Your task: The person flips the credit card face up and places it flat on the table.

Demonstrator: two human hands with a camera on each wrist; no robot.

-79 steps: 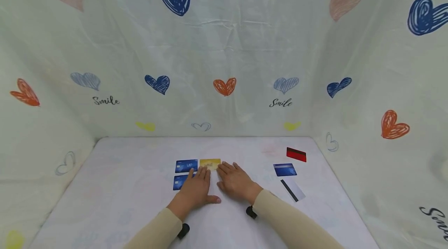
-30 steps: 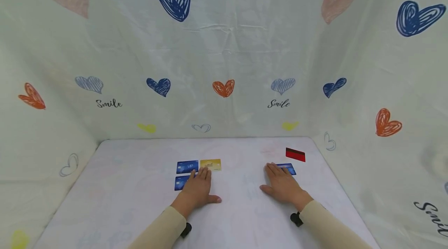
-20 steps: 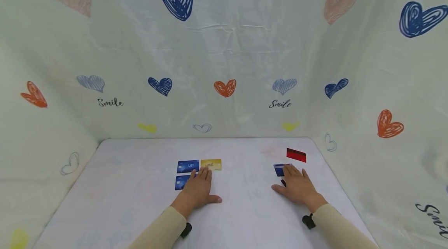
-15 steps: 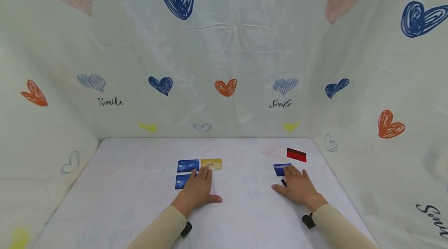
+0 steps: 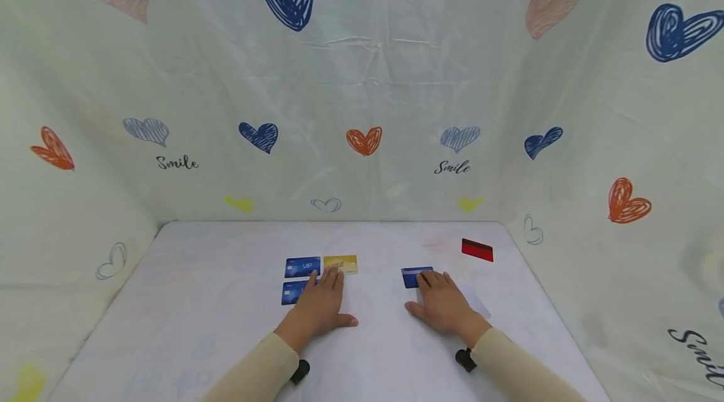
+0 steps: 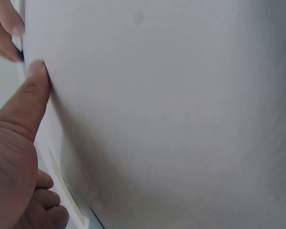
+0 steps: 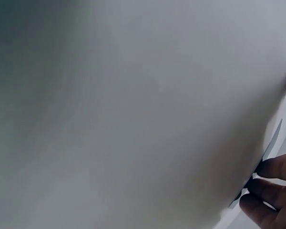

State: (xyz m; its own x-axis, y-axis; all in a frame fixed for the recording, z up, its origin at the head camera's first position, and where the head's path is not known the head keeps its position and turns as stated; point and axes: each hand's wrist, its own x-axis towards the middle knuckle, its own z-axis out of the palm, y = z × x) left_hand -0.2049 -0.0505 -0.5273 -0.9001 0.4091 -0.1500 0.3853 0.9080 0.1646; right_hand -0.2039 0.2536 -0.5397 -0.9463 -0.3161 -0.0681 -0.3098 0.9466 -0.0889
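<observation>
My right hand (image 5: pixel 444 304) lies nearly flat, its fingertips on the lower right part of a blue card (image 5: pixel 411 277) that has a pale stripe. In the right wrist view several fingertips (image 7: pixel 271 168) press on the card's surface. The left hand (image 5: pixel 318 304) rests with straight fingers at the front edge of a yellow card (image 5: pixel 341 263), thumb spread to the right. Left of the yellow card lies a blue VIP card (image 5: pixel 302 267). Below that is a second blue card (image 5: pixel 291 293), partly hidden by the left hand.
A red card (image 5: pixel 477 250) with a black stripe lies at the back right. A white card (image 5: pixel 477 301) shows partly from behind the right hand. The white tabletop (image 5: pixel 215 289) meets a heart-printed curtain (image 5: pixel 362 75) at the back and sides.
The right hand moved from the card group to the right side, came down on the striped blue card and has slid it left toward the middle. The left hand has stayed in place.
</observation>
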